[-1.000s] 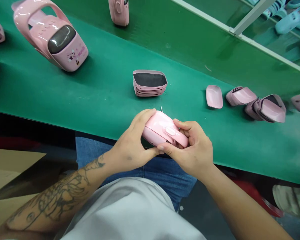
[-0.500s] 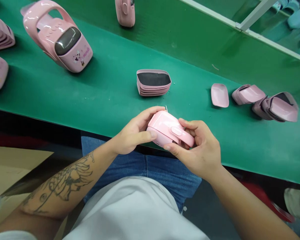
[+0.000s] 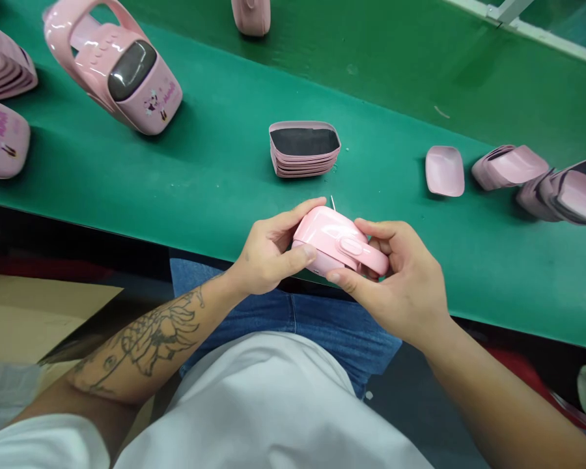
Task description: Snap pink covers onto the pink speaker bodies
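Just over the near edge of the green counter (image 3: 200,163), both hands hold a glossy pink plastic case (image 3: 334,234) with an oval slide button (image 3: 351,246) on its top. The left hand (image 3: 268,251) grips one end: its fingers (image 3: 293,216) curve over the far side, and the thumb lies along the near side. The right hand (image 3: 400,277) holds the other end, with its fingers (image 3: 376,229) bent around the far side and the thumb under the near edge. Both hands are closed on the case. A thin white strand (image 3: 332,203) stands up just behind it. Farther on the counter is a stack of pink shells (image 3: 303,166) with a dark inside. To the right lie a single shallow pink shell (image 3: 444,170) and more stacked shells (image 3: 510,167). At the left stands a large pink device (image 3: 129,81) with a dark window.
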Available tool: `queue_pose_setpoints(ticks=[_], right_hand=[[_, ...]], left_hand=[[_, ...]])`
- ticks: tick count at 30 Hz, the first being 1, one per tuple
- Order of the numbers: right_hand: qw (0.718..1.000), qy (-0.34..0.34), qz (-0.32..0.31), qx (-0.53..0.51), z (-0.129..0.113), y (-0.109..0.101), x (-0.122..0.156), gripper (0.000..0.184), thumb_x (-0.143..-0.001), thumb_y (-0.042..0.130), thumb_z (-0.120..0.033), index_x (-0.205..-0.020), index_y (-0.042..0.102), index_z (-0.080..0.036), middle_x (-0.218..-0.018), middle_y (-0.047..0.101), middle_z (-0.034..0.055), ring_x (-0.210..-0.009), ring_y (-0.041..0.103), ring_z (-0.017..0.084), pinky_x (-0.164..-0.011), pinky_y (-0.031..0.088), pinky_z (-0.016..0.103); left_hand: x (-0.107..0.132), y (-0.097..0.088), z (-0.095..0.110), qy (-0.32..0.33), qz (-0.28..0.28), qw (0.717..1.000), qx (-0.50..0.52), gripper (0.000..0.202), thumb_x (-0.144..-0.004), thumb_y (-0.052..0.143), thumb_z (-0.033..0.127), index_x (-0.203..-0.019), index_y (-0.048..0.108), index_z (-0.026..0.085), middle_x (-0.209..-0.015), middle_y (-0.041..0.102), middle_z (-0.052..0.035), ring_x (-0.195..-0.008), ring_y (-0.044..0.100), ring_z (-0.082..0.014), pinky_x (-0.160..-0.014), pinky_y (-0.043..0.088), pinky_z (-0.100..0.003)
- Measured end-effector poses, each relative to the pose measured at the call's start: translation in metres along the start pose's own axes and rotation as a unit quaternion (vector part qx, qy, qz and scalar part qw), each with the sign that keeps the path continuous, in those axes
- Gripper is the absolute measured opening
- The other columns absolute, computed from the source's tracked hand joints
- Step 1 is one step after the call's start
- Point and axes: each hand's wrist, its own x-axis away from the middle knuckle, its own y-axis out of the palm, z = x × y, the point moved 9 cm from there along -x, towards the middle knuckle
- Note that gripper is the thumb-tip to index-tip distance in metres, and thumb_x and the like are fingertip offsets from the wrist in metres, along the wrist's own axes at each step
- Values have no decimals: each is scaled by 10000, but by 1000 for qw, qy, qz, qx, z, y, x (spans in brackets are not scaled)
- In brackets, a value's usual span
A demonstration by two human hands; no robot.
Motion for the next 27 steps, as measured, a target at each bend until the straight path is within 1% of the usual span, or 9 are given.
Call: queue_pose_setpoints(ticks=[3, 5, 8, 10, 13, 15, 19, 24, 27], right_hand=[[999, -20, -4, 36, -10, -2, 0, 586, -831, 882, -508, -1320, 635, -298, -1098, 755, 47, -818, 717, 214, -697, 627, 368], [996, -48, -12, 68, -19, -1, -2, 585, -862, 852, -503, -1363, 633, -295, -1145, 732, 65, -884, 712, 232, -747, 642, 391], [988, -95, -15, 120, -30, 1, -3, 697, -848, 857, -552, -1443, 626, -272, -1269, 653, 135, -1135, 688, 322, -925, 648, 507], [983, -117, -24, 141, -35, 3, -4, 737, -858, 848, -562, -1489, 606, -269, -1435, 576, 177, -1346, 610, 375, -1073, 591, 580], [980, -128, -62, 138, -39, 7, -4, 715, -924, 792, -538, -1545, 556, -272, -1612, 526, 163, -1512, 509, 378, -1217, 479, 613], [982, -110, -81, 131, -39, 6, -4, 722, -930, 785, -547, -1556, 543, -277, -1613, 574, 132, -1494, 544, 372, -1219, 478, 609], [986, -68, -106, 105, -34, 4, -7, 683, -903, 803, -571, -1490, 599, -287, -1498, 696, 85, -1336, 680, 356, -1119, 567, 556], [981, -141, -52, 125, -40, 5, -7, 607, -944, 741, -596, -1418, 640, -231, -1364, 764, 121, -1180, 731, 337, -1021, 603, 504], [976, -152, -31, 150, -42, 10, -7, 621, -966, 721, -593, -1436, 616, -200, -1339, 766, 145, -1129, 739, 328, -993, 612, 500]], left_hand=[[4, -1, -1, 14, 12, 1000, -6, 682, -909, 829, 442, -1533, 641, 244, -1474, 715, -120, -1315, 706, -351, -1129, 574, -470], [8, -2, -2, 17, 21, 999, -19, 722, -892, 849, 453, -1544, 628, 236, -1478, 709, -130, -1309, 709, -349, -1122, 582, -465], [14, -3, -2, 24, 25, 998, -46, 774, -877, 861, 477, -1565, 602, 235, -1524, 673, -146, -1346, 686, -356, -1153, 566, -473], [17, -2, 0, 33, 28, 997, -62, 781, -884, 851, 487, -1576, 589, 237, -1553, 648, -151, -1382, 660, -365, -1189, 538, -495], [20, 0, 3, 46, 35, 994, -91, 775, -901, 828, 488, -1589, 575, 235, -1565, 639, -154, -1406, 641, -374, -1228, 502, -529], [22, 4, 8, 62, 35, 991, -112, 770, -908, 823, 468, -1598, 566, 244, -1563, 643, -148, -1405, 643, -371, -1242, 489, -534], [25, 13, 15, 85, 36, 985, -149, 775, -899, 843, 427, -1604, 560, 275, -1581, 633, -124, -1425, 631, -365, -1265, 467, -529], [26, 11, 16, 66, 74, 985, -142, 745, -948, 776, 532, -1595, 567, 227, -1579, 632, -140, -1434, 620, -369, -1256, 474, -516], [21, 9, 13, 35, 62, 992, -100, 671, -991, 732, 485, -1579, 575, 206, -1560, 646, -142, -1415, 636, -343, -1219, 510, -467]])
